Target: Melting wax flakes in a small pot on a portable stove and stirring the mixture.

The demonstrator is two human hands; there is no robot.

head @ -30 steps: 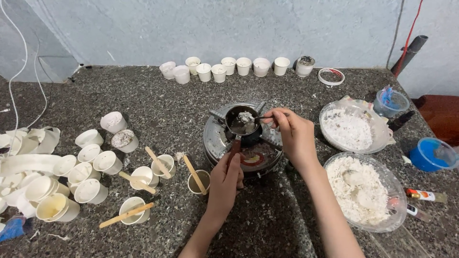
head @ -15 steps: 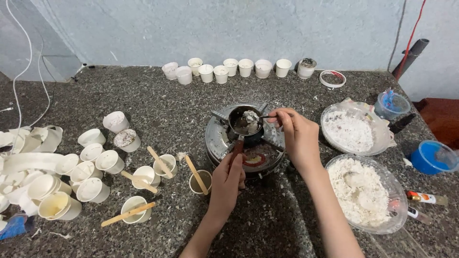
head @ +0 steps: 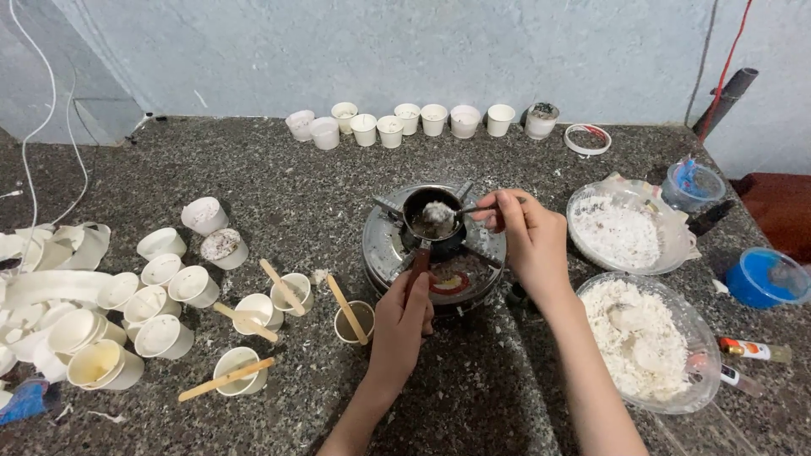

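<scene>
A small dark pot (head: 420, 223) sits on a round metal burner (head: 384, 247) at the middle of the stone counter. My left hand (head: 400, 324) grips the pot's reddish-brown handle (head: 417, 261) from the near side. My right hand (head: 525, 236) holds a metal spoon (head: 466, 208) whose bowl is over the pot, carrying a lump of white flakes (head: 437, 211). Liquid and white flakes lie inside the pot.
Two clear bowls of white flakes (head: 614, 229) (head: 642, 336) stand at the right, near blue-lidded tubs (head: 763, 276). Several white paper cups (head: 158, 297), some with wooden sticks (head: 345, 308), crowd the left. A row of cups (head: 405, 119) lines the back wall.
The spoon has lifted slightly over the pot with its white lump and my right hand has shifted a little right. My left hand stays on the handle.
</scene>
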